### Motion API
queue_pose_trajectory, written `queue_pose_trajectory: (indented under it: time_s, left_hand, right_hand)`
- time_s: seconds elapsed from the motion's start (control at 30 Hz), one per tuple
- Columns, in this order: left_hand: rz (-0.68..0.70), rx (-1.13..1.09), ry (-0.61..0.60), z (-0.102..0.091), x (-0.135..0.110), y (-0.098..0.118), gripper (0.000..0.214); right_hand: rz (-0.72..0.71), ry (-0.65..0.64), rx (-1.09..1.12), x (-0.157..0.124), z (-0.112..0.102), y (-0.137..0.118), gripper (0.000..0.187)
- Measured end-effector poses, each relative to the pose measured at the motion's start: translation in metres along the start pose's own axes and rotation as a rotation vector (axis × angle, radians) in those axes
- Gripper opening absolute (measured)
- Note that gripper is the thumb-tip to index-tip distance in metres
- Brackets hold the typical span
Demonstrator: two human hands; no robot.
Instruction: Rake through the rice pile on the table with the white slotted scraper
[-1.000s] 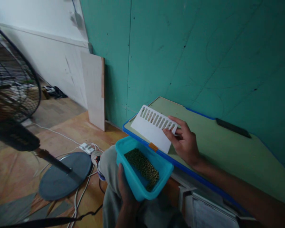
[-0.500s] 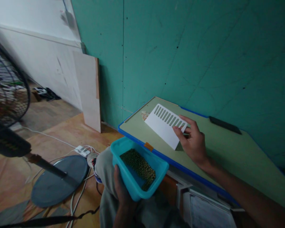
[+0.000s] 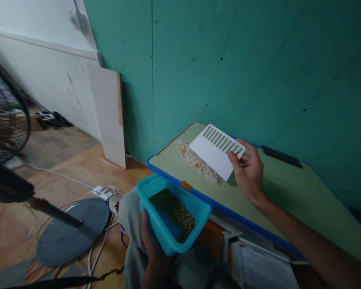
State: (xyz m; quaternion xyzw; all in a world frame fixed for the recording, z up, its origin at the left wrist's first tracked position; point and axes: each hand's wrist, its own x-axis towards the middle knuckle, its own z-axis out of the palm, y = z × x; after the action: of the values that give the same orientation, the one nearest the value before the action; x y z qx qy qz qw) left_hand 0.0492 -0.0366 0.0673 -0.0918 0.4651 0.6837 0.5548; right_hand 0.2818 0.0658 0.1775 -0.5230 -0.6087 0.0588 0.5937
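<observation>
My left hand [image 3: 152, 245] grips the underside of a blue plastic tub [image 3: 168, 214] that holds green beans [image 3: 173, 209]. I hold the tub against my knee, just below the table's blue front edge. My right hand [image 3: 248, 170] pinches the right end of a white slotted plastic board [image 3: 216, 150], tilted with its lower edge on the pale green tabletop [image 3: 276, 188]. A strip of pale grains [image 3: 197, 162] lies on the tabletop along the board's left side.
A green wall panel rises right behind the table. A dark flat bar [image 3: 281, 156] lies at the table's back edge. On the wooden floor to the left stand a fan with a round base [image 3: 74, 230], cables and a power strip [image 3: 104, 192]. A wooden board [image 3: 108, 116] leans on the wall.
My right hand has drawn the white board back and to the right over the table, away from the tub, uncovering the strip of pale grains. The tub has stayed at my knee.
</observation>
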Motion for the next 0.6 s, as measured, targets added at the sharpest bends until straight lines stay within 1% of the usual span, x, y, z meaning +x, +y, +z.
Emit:
queue_pose_trajectory:
  time_s: [0.1,0.23,0.33,0.47,0.53,0.6]
  left_hand:
    - [-0.036,0.000,-0.049,-0.001,0.000,0.001,0.057]
    - [-0.086,-0.008,-0.075,-0.005,0.002,0.001,0.060]
    - [-0.080,-0.041,-0.071,-0.007,0.007,-0.001,0.053]
    - [-0.014,-0.030,-0.022,-0.010,0.011,-0.004,0.037]
    - [0.007,-0.025,-0.003,-0.011,0.012,-0.004,0.036]
    - [-0.008,-0.043,-0.019,-0.011,0.011,-0.003,0.037]
  right_hand:
    - [0.017,-0.029,0.002,-0.003,0.001,0.000,0.055]
    - [0.019,-0.042,-0.009,-0.005,0.002,-0.002,0.054]
    - [0.019,-0.048,-0.008,-0.006,0.003,-0.004,0.054]
    - [0.034,-0.050,0.027,-0.009,0.005,-0.008,0.056]
    - [0.038,-0.064,0.043,-0.011,0.006,-0.010,0.057]
    - [0.032,-0.090,0.049,-0.014,0.007,-0.013,0.057]
